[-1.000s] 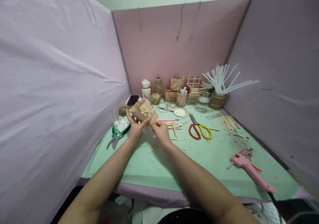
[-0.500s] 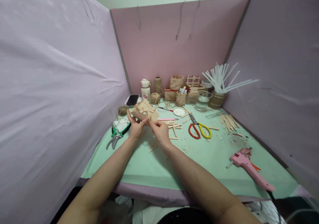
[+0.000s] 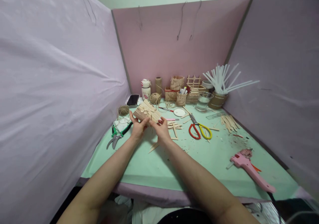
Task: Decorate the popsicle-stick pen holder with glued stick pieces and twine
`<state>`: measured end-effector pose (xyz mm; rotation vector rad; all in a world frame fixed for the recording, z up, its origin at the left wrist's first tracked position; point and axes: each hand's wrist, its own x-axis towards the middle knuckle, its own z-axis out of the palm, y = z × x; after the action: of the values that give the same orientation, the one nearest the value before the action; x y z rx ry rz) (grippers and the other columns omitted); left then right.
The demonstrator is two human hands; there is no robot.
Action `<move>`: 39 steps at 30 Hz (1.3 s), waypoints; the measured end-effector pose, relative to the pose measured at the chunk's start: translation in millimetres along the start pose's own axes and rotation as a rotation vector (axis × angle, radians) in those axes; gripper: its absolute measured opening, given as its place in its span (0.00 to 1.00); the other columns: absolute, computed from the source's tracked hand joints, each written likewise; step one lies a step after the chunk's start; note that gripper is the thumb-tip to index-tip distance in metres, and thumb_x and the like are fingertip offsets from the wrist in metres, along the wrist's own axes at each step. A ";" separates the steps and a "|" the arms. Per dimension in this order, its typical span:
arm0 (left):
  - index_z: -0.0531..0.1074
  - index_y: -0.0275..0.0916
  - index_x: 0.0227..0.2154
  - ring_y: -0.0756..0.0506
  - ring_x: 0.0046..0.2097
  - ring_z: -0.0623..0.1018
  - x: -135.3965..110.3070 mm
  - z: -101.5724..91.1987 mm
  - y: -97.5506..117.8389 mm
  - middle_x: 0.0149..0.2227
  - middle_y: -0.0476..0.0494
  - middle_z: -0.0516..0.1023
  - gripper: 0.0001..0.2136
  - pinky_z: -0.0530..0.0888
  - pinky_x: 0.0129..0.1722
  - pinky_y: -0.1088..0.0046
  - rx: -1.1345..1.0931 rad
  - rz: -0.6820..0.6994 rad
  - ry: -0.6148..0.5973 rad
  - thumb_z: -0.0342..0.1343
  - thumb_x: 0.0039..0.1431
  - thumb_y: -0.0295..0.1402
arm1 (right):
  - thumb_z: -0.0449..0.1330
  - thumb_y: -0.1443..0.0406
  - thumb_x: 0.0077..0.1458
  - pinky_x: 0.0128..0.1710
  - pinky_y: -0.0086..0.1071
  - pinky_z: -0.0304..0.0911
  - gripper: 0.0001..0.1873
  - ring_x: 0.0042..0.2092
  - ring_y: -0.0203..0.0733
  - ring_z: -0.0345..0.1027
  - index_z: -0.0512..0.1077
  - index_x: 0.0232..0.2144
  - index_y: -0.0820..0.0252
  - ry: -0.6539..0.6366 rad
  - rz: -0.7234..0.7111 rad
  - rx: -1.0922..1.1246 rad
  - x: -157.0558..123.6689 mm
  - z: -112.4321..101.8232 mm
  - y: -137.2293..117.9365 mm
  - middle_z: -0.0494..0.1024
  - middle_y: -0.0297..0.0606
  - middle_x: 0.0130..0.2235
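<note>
A wooden-stick craft piece (image 3: 148, 112), made of pale sticks side by side with small pieces layered on top, is held up over the table, tilted. My left hand (image 3: 138, 127) grips its left and lower side, thumb at the near edge. My right hand (image 3: 160, 129) holds the near right corner, with its fingers around the edge. Both thumbs nearly meet at the front. The underside is hidden. Close to my left hand lie green-and-black pruning shears (image 3: 117, 136). Loose wooden sticks (image 3: 174, 127) lie beyond my right hand.
Scissors (image 3: 196, 127) with red and yellow handles lie right of centre. A pink glue gun (image 3: 250, 170) rests at the right. Behind stand a glass bowl of water (image 3: 203, 102), a pot (image 3: 218, 101) of white glue sticks, a bottle (image 3: 146, 90) and a twine ball (image 3: 155, 98).
The stick piece has shifted slightly right and turned a little in my hands. My right hand's fingers have moved up around its right edge.
</note>
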<state>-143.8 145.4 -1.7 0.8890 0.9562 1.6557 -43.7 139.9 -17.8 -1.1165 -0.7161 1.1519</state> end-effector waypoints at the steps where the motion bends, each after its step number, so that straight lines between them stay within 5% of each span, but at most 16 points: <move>1: 0.30 0.65 0.63 0.39 0.56 0.71 0.0 0.1 -0.2 0.65 0.43 0.56 0.57 0.78 0.37 0.69 -0.013 -0.009 -0.010 0.69 0.41 0.32 | 0.72 0.57 0.29 0.38 0.34 0.66 0.40 0.46 0.47 0.68 0.63 0.46 0.55 -0.026 0.024 0.032 0.3 1.2 1.3 0.68 0.44 0.48; 10: 0.31 0.62 0.64 0.44 0.50 0.76 3.2 -1.4 -5.3 0.56 0.44 0.69 0.57 0.76 0.44 0.68 -0.102 -0.090 -0.055 0.68 0.42 0.29 | 0.71 0.59 0.35 0.36 0.34 0.69 0.31 0.45 0.46 0.72 0.65 0.43 0.55 -0.149 0.065 0.224 -7.7 5.2 -3.2 0.73 0.42 0.49; 23: 0.29 0.61 0.64 0.41 0.53 0.75 -6.0 7.1 1.5 0.61 0.39 0.64 0.59 0.76 0.46 0.61 -0.070 -0.132 -0.053 0.68 0.40 0.26 | 0.70 0.60 0.38 0.39 0.33 0.69 0.30 0.43 0.43 0.72 0.65 0.44 0.57 -0.129 -0.010 0.201 -12.8 5.2 -2.0 0.75 0.43 0.47; 39: 0.29 0.62 0.64 0.40 0.53 0.75 -1.4 0.7 -2.3 0.60 0.40 0.66 0.58 0.77 0.45 0.64 -0.025 -0.095 -0.056 0.69 0.42 0.29 | 0.69 0.60 0.39 0.49 0.38 0.65 0.35 0.50 0.47 0.68 0.62 0.49 0.62 -0.087 -0.175 0.011 -16.8 4.6 -3.8 0.71 0.49 0.52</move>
<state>-142.0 144.6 -3.7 0.8558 0.9236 1.5517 -51.4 125.3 -11.3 -0.9793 -0.8570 1.0588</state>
